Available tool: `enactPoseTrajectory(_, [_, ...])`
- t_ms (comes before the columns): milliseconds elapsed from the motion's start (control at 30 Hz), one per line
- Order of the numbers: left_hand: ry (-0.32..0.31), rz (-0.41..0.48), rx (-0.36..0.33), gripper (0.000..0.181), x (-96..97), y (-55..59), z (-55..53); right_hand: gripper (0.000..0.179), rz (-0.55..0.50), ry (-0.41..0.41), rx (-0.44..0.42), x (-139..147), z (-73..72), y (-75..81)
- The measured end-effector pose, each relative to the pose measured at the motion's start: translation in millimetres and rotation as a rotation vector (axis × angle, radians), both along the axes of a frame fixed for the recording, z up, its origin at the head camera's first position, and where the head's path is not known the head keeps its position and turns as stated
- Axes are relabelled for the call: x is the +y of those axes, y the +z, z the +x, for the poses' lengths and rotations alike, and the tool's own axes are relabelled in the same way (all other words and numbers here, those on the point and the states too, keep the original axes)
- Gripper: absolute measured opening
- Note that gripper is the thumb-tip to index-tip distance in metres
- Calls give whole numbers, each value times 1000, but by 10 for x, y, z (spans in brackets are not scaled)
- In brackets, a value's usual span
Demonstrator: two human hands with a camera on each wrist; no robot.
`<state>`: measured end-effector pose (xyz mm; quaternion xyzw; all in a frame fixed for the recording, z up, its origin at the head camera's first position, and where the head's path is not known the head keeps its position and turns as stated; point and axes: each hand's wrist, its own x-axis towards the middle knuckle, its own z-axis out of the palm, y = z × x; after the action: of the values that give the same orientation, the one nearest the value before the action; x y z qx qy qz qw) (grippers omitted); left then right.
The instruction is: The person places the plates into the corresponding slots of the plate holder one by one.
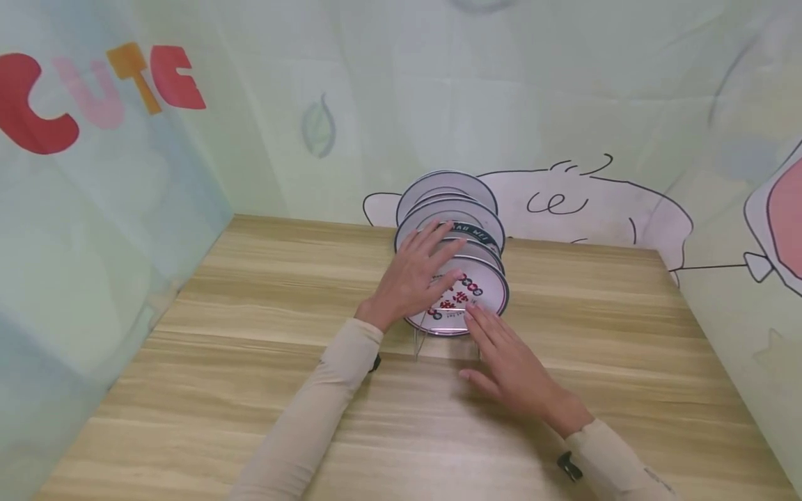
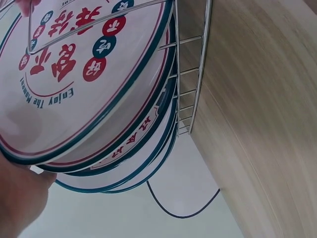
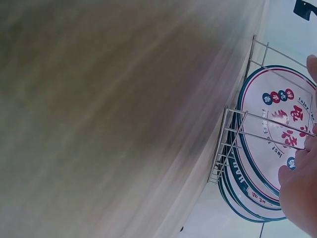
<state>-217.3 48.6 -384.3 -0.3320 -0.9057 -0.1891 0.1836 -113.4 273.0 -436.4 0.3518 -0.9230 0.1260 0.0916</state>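
Several white plates with dark green rims stand on edge, one behind another, in a silver wire rack point(image 2: 178, 74). The front plate point(image 1: 495, 296) bears red characters and small round badges, plain in both wrist views. My left hand point(image 1: 410, 278) reaches over the plates from the left, fingers spread and fairly straight; the left wrist view has it right at their rims, with its fingertips hidden. At the lower right of the front plate is my right hand point(image 1: 516, 365). Its fingers are extended, tips close to the rack's front wire, thumb held apart.
The rack stands on a wood-grain table point(image 1: 250, 299), toward its back edge. Behind it hangs a pale printed backdrop point(image 1: 363, 104) with cartoon drawings, and the same kind of sheet covers both sides. A dark strap piece point(image 1: 569, 466) shows at the right wrist.
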Motion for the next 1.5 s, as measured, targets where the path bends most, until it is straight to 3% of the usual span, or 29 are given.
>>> enactPoseTrajectory(400, [-1, 10, 4, 54, -6, 28, -53, 89, -26, 32, 26, 16, -62, 9])
enactPoseTrajectory(733, [-2, 24, 8, 55, 8, -21, -44, 88, -55, 24, 20, -1, -33, -25])
enactPoseTrajectory(1500, [4, 21, 25, 54, -5, -18, -52, 88, -73, 18, 20, -25, -35, -34])
